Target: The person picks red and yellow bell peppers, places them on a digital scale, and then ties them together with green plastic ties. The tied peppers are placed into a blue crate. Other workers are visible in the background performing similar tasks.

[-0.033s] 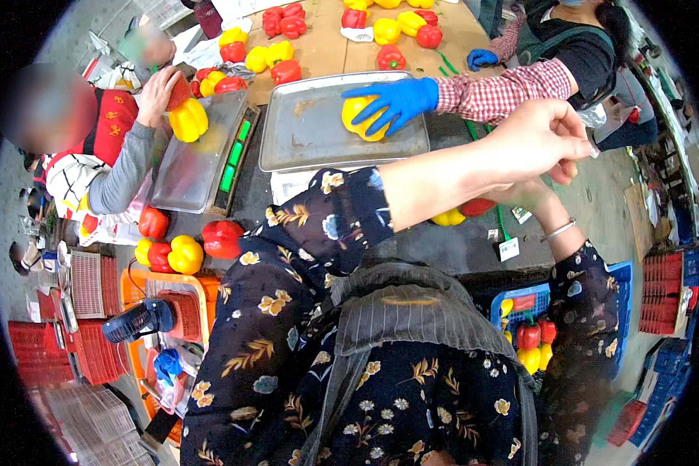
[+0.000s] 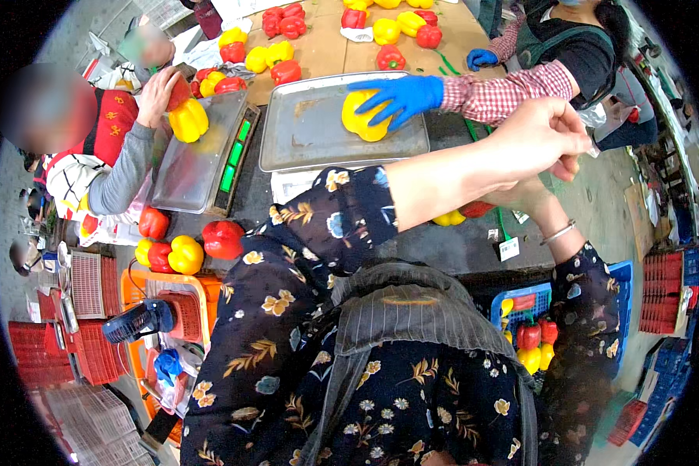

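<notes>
My left hand (image 2: pixel 550 144) reaches across to the right with its fingers pinched together. A small whitish bit shows at the fingertips, too small to name. Beneath that forearm my right hand (image 2: pixel 526 196) lies partly covered, its fingers hidden. Beside it a red bell pepper (image 2: pixel 476 209) and a yellow bell pepper (image 2: pixel 449 218) peek out under my left arm; whether the right hand grips either is hidden. A green strip with a white tag (image 2: pixel 509 248) hangs near the right hand.
A co-worker's blue-gloved hand touches a yellow pepper (image 2: pixel 363 116) on a metal tray (image 2: pixel 303 159). At left another person holds peppers over a scale (image 2: pixel 190 182). Several peppers lie on the cardboard (image 2: pixel 318 58). A blue crate (image 2: pixel 621 283) and an orange crate (image 2: pixel 208 291) flank me.
The co-worker's gloved hand has shifted slightly right on the yellow pepper, uncovering more of it. My left forearm and hand have moved very slightly; the pinch stays the same.
</notes>
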Available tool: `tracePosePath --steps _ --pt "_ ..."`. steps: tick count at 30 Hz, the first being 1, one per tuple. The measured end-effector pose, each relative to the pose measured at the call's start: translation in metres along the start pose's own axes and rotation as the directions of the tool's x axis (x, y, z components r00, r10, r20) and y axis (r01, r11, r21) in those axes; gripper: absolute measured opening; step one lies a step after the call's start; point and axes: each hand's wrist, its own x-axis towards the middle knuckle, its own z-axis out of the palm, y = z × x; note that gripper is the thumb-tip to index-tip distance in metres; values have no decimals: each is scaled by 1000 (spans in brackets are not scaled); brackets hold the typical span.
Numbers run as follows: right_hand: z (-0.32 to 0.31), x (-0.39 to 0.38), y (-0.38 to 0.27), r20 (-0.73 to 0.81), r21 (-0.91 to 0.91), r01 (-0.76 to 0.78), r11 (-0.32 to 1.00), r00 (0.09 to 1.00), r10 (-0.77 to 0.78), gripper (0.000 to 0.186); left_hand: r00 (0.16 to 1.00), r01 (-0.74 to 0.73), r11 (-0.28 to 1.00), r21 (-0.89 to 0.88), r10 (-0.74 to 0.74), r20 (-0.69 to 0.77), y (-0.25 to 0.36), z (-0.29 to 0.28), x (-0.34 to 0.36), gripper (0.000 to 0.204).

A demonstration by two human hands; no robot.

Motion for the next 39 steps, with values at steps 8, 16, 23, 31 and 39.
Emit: tracePosePath --steps 8,16,23,31,39 --pt "-28 -5 -18 53 -366 -243 898 958 281 48 995 -99 995 -4 98 -16 -23 31 10 12" --pt "-34 12 -23 102 -440 -379 814 880 465 62 989 -146 988 41 146 -17 -9 21 5 12" --pt "-8 35 -23 105 -452 -455 767 827 553 74 924 -351 936 33 352 -150 -44 28 -1 15" --pt "-18 30 18 263 -90 -229 969 933 244 38 890 -382 922 -57 351 -291 -10 -17 3 10" --pt "-148 -47 -58 -489 212 -10 977 865 115 43 944 -285 940 -188 242 -223 15 -48 -7 12"
